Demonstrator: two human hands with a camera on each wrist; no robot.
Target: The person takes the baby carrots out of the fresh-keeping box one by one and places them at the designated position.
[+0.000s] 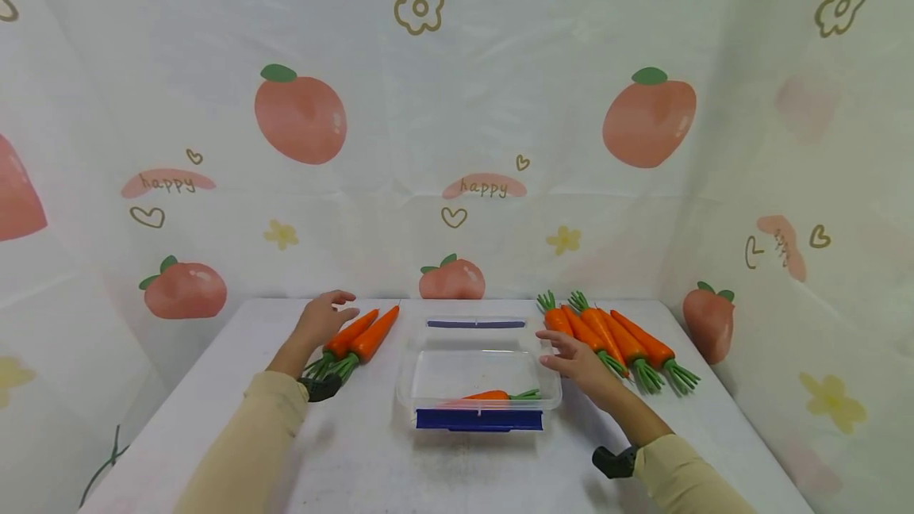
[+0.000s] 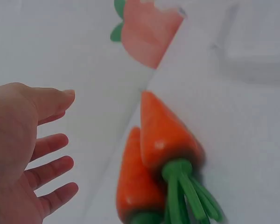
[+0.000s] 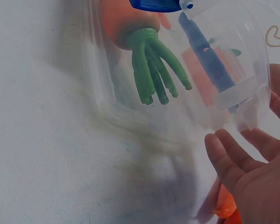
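Observation:
A clear plastic box [image 1: 467, 375] with blue clips stands mid-table, and a carrot [image 1: 489, 395] with a green top lies in it, also seen in the right wrist view [image 3: 126, 21]. At the box's right side is my right hand [image 1: 580, 365], fingers spread beside the rim; whether they touch it I cannot tell. My left hand [image 1: 321, 322] hovers beside two carrots [image 1: 374, 335] on the table's left part. In the left wrist view, that hand [image 2: 23, 154] has its fingers parted and holds nothing, with the carrots [image 2: 165, 135] to its right.
Several more carrots [image 1: 628, 339] lie in a group at the back right, close behind my right hand. A white cloth wall [image 1: 471, 86] printed with peaches rises behind the white table [image 1: 371, 458]. A thin dark cord [image 1: 110, 458] hangs by the left edge.

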